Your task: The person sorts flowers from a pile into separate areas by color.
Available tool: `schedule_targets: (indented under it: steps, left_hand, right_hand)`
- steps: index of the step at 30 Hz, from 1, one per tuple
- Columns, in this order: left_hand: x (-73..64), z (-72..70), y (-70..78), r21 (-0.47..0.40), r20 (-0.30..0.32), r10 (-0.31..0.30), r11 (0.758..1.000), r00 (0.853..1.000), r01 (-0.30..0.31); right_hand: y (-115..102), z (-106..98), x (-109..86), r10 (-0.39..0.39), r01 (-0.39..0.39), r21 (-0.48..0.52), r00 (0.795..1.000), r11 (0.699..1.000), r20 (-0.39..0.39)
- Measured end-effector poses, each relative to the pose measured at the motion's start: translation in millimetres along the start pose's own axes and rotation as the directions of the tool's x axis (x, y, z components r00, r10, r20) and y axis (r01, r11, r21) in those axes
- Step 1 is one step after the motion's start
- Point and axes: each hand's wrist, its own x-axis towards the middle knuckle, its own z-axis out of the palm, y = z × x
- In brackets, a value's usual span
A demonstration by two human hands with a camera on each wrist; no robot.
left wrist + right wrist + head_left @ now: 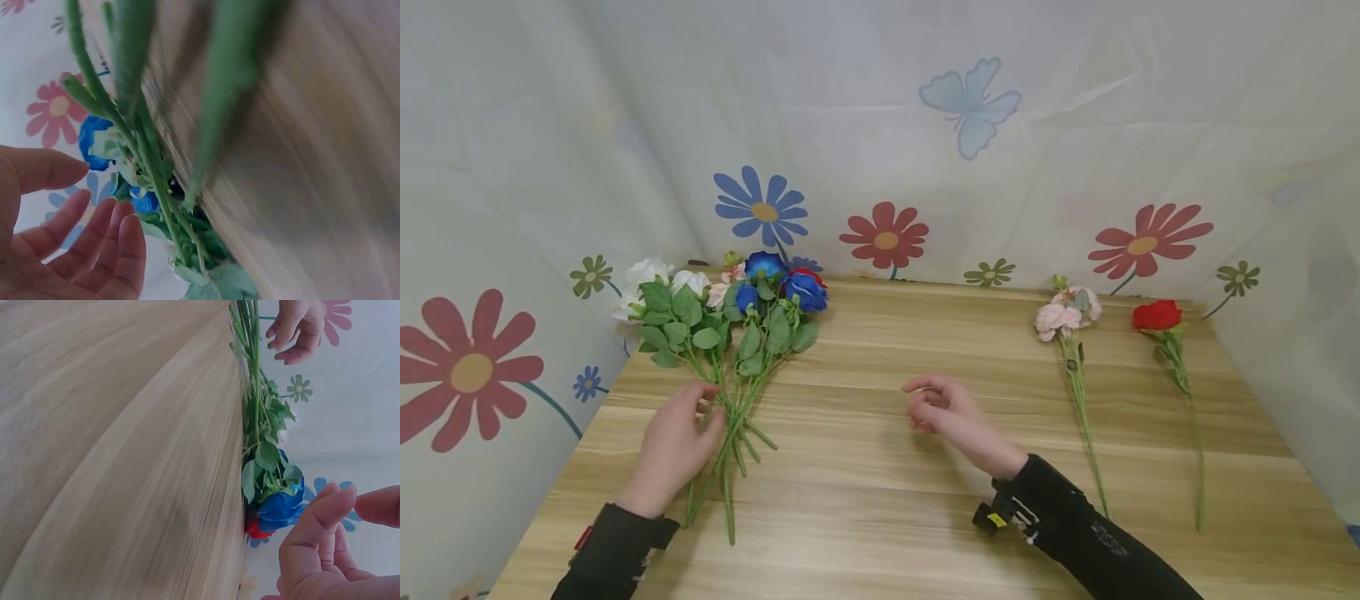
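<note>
A bunch of artificial flowers lies at the left of the table, with white roses [650, 272], blue roses [806, 290] and leafy green stems [741, 417] that cross one another. Beside these stems is my left hand [677, 446], its fingers loosely bent with nothing between them; the left wrist view shows a gap between thumb and fingertips. Over the middle of the table hovers my right hand [958, 421], fingers relaxed and holding nothing. In the right wrist view, its thumb and index finger come close together, and the blue rose [281, 509] appears beyond them.
A pale pink flower [1060, 318] on a long stem lies right of my right hand. Farther right, a single red flower [1157, 315] lies on the wooden table [880, 517]. A white curtain [850, 100] printed with flowers and a butterfly hangs round the back and sides.
</note>
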Motion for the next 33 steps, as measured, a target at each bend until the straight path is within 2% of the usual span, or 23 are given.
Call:
schedule_targets:
  steps: [3, 6, 12, 19, 24, 29, 33]
  left_hand:
    - [2.7, 1.9, -7.5, 0.113, -0.003, 0.118, 0.987, 0.993, -0.117]
    - [5.9, 2.5, -15.7, 0.199, 0.033, 0.213, 0.956, 0.977, -0.215]
    - [11.9, 4.2, -26.5, 0.271, 0.113, 0.311, 0.904, 0.944, -0.331]
    - [18.1, 9.1, -36.1, 0.322, 0.187, 0.325, 0.871, 0.927, -0.37]
    - [21.5, 8.3, -34.0, 0.348, 0.21, 0.337, 0.852, 0.918, -0.392]
    - [22.6, 5.1, -29.9, 0.342, 0.23, 0.327, 0.855, 0.917, -0.39]
    - [21.9, 5.0, -26.2, 0.317, 0.247, 0.303, 0.873, 0.921, -0.372]
  right_hand:
    - [-1, 4, 1.4, -0.004, 0.004, -0.001, 1.0, 1.0, 0.018]
    - [-2, 6, 2.1, -0.012, 0.012, -0.007, 0.999, 1.0, 0.035]
    - [0, 7, 3.3, -0.016, 0.017, -0.016, 0.998, 1.0, 0.058]
    - [0, 7, 2.5, -0.017, 0.018, -0.016, 0.998, 1.0, 0.066]
    - [-2, 7, 1.9, -0.014, 0.015, -0.021, 0.998, 1.0, 0.062]
    - [-4, 7, 1.5, -0.006, 0.007, -0.029, 0.998, 1.0, 0.056]
    - [-5, 6, 2.2, -0.01, 0.012, -0.026, 0.998, 1.0, 0.062]
